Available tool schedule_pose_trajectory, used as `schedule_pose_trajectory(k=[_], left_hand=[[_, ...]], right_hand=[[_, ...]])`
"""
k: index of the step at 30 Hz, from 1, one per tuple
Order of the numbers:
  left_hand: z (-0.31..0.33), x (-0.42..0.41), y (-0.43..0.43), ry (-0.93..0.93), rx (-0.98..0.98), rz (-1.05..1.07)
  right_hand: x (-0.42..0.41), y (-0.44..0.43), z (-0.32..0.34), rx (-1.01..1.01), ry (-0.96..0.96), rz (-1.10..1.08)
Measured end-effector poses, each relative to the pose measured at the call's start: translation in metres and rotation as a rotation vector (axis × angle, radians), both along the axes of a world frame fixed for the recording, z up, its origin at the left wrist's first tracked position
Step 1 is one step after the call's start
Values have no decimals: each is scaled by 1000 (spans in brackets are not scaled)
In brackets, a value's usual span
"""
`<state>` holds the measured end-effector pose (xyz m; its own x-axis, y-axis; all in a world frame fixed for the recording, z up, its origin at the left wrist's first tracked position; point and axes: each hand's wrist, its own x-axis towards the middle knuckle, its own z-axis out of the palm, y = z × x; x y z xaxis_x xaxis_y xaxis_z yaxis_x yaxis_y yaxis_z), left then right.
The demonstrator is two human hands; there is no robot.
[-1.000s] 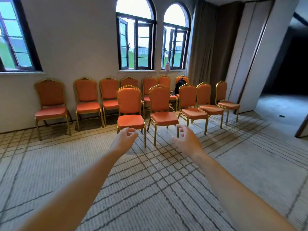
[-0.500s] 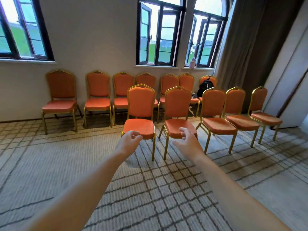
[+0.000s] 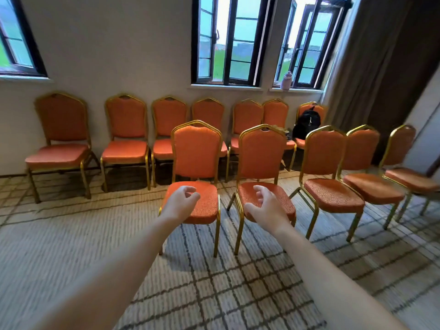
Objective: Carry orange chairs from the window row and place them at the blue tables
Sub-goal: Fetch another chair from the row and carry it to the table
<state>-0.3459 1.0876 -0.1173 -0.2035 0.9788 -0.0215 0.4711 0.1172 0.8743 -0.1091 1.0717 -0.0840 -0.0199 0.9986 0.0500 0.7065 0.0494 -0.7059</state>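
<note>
Orange padded chairs with gold frames stand in two rows under the windows. The nearest chair (image 3: 196, 153) of the front row faces me, with a second front chair (image 3: 263, 154) just to its right. My left hand (image 3: 179, 202) reaches out in front of the nearest chair's seat, fingers loosely curled, holding nothing. My right hand (image 3: 265, 206) hovers before the second chair's seat, fingers spread and relaxed, also empty. Neither hand touches a chair. No blue table is in view.
Three more front-row chairs (image 3: 333, 177) extend to the right. The back row (image 3: 126, 132) lines the wall. A black backpack (image 3: 307, 122) sits on the far right back chair. A pink bottle (image 3: 285, 80) stands on the sill. Patterned carpet (image 3: 71, 246) lies open to my left.
The chairs have grown larger and closer as I walked toward them. Both hands stay outstretched and empty, now over the two nearest seats.
</note>
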Motion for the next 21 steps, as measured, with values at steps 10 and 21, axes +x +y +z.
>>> schedule_pose_trajectory(k=[10, 21], left_hand=[[-35, 11, 214, -67, -45, 151], [-94, -10, 365, -152, -192, 397]], right_hand=[[-15, 262, -39, -80, -30, 177], [-48, 467, -86, -214, -134, 392]])
